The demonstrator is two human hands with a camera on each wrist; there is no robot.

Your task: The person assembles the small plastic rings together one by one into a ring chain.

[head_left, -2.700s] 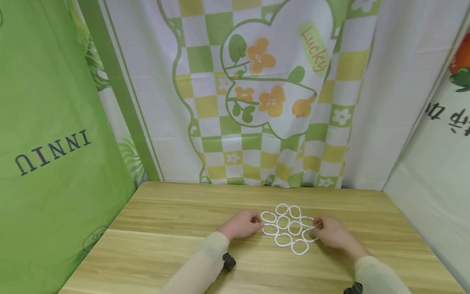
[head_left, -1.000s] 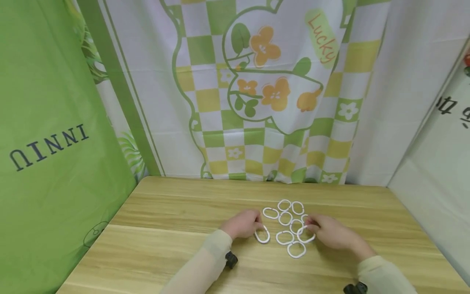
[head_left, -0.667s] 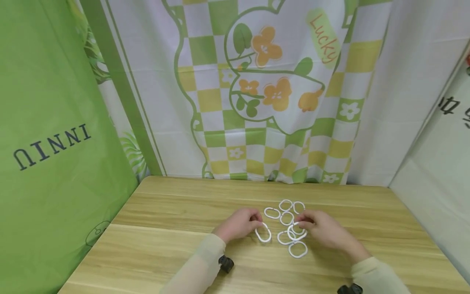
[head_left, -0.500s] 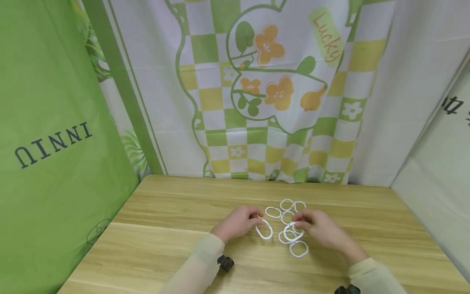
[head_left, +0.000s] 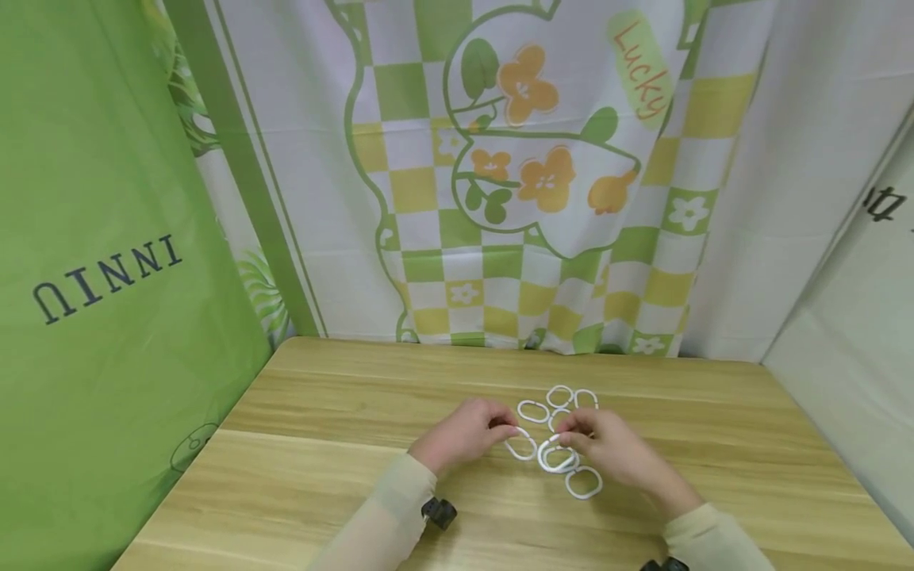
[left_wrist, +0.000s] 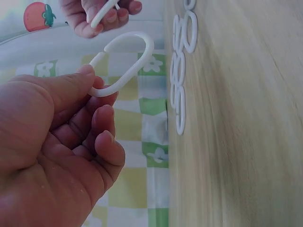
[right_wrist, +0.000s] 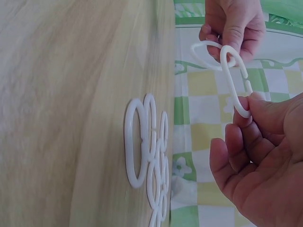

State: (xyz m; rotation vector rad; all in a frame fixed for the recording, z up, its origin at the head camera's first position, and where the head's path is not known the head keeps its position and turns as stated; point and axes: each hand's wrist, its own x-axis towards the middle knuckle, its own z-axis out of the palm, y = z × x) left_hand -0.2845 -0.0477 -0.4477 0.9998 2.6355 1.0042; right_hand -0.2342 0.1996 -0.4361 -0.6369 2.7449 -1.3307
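Note:
My left hand (head_left: 464, 434) pinches a white oval curtain ring (left_wrist: 138, 65) between thumb and fingers, above the table. The ring has a small gap in its side. My right hand (head_left: 616, 450) pinches a matching curtain ring (right_wrist: 229, 78), also raised and with its gap showing. The two held rings are close together in the head view; whether they touch cannot be told. Under and behind the hands, more white rings lie flat, among them a near ring (head_left: 584, 482) and a far ring (head_left: 560, 396). The right hand partly hides some of these.
The rings lie on a wood-grain table (head_left: 343, 476). A checked curtain (head_left: 550, 270) hangs behind its far edge, a green cloth (head_left: 121, 349) on the left and a white cloth (head_left: 850, 317) on the right. Each wrist wears a small black camera (head_left: 439, 513).
Each hand has taken one ring from the group and lifted it. The right hand has moved left with its ring, towards the left hand, narrowing the space between the two.

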